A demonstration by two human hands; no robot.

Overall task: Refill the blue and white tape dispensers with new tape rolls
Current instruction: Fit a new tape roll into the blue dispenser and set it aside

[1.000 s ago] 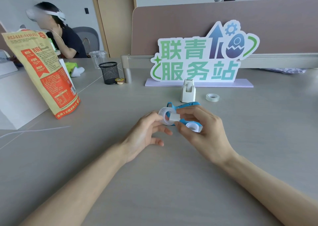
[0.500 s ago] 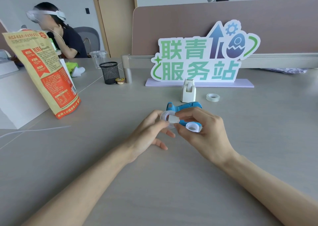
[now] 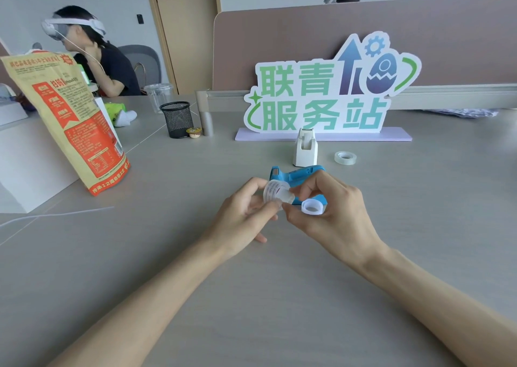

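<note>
both hands are handling a clear tape roll (image 3: 275,194) just in front of the blue dispenser (image 3: 296,174).
the left hand (image 3: 240,213) is curling its fingers round the roll from the left. the right hand (image 3: 335,213) is pinching the roll's near edge between thumb and forefinger, and is cradling a white ring core (image 3: 312,208) against its lower fingers. the blue dispenser is sitting right behind the hands, partly hidden by the right fingers; i cannot tell whether it is resting on the grey table (image 3: 167,255). the white dispenser (image 3: 305,148) is standing upright further back, with a second roll (image 3: 345,157) lying flat near its right side.
</note>
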